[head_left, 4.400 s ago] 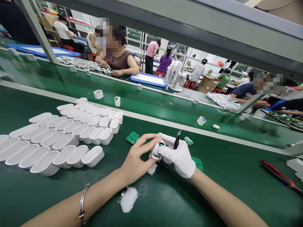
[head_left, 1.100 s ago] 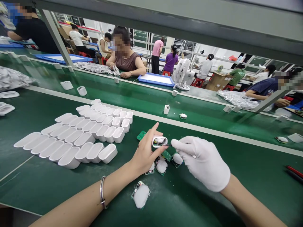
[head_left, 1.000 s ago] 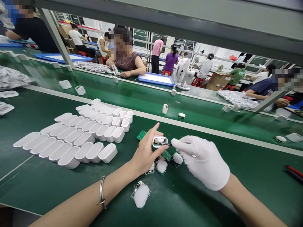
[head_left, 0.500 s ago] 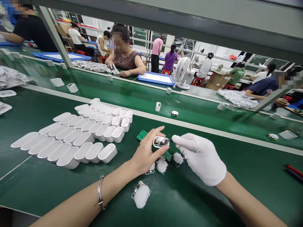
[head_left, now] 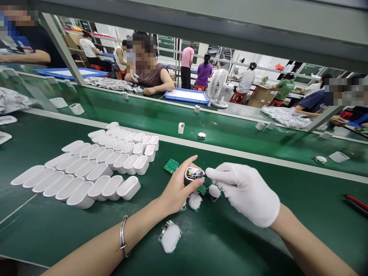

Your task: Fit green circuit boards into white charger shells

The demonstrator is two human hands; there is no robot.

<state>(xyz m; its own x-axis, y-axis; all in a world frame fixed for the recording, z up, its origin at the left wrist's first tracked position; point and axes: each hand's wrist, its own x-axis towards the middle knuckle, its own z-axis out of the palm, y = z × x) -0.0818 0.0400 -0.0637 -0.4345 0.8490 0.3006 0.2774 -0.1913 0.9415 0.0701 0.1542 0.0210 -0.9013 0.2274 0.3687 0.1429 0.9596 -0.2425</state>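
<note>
My left hand (head_left: 176, 189), bare with a bangle at the wrist, grips a small white oval housing (head_left: 186, 174) between thumb and fingers. Its open end faces me, and a circuit board with white filler shows inside. In a white glove, my right hand (head_left: 247, 193) pinches thin black tweezers (head_left: 202, 176), whose tips reach into the housing's mouth. The rest of the tweezers is hidden by the glove. Below the hands lie circuit boards with white filler (head_left: 195, 201), one of them (head_left: 171, 237) nearer to me. A green board (head_left: 171, 165) lies beside my left fingers.
Rows of white oval housings (head_left: 94, 169) stand on the green table at left. Behind a pale strip runs a green belt carrying a housing (head_left: 181, 128) and a filled board (head_left: 201, 135). A red-and-black tool (head_left: 356, 203) lies far right. Co-workers sit beyond.
The pieces on the belt have shifted left. The tweezers' tips now show as two dark prongs in the housing's mouth. Both my hands keep nearly the same place and hold.
</note>
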